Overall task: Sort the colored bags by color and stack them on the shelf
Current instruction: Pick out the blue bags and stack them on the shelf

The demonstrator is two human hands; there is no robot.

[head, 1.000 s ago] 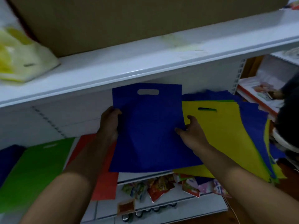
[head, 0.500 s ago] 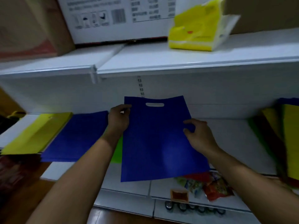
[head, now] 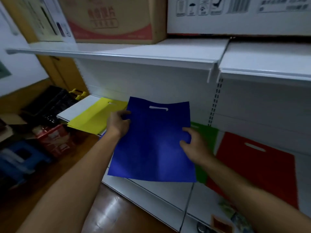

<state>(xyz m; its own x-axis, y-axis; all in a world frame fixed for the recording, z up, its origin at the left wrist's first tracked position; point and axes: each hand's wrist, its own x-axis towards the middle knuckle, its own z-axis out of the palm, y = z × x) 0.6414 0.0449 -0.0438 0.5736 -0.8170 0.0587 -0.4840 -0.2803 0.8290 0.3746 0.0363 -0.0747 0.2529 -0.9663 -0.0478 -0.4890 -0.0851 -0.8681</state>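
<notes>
I hold a flat blue bag point(head: 151, 142) with a cut-out handle over the white shelf point(head: 161, 189). My left hand point(head: 117, 123) grips its left edge near the top. My right hand point(head: 193, 143) pinches its right edge lower down. To the left, a yellow bag point(head: 96, 116) lies flat on the shelf. A green bag point(head: 207, 140) shows from under the blue one on the right, and beside it lies a red bag point(head: 257, 169). Whatever lies beneath the blue bag is hidden.
Cardboard boxes point(head: 114, 19) stand on the upper shelf point(head: 151, 52). Left of the shelf unit, on the wooden floor point(head: 42, 190), are a black basket point(head: 50, 103), a red box point(head: 52, 140) and a blue crate point(head: 20, 158). Snack packets point(head: 227, 214) lie on a lower shelf.
My view has swung left along the shelf with the blue bag carried in both hands. The yellow bag now lies just left of it; the green and red bags appear on the right.
</notes>
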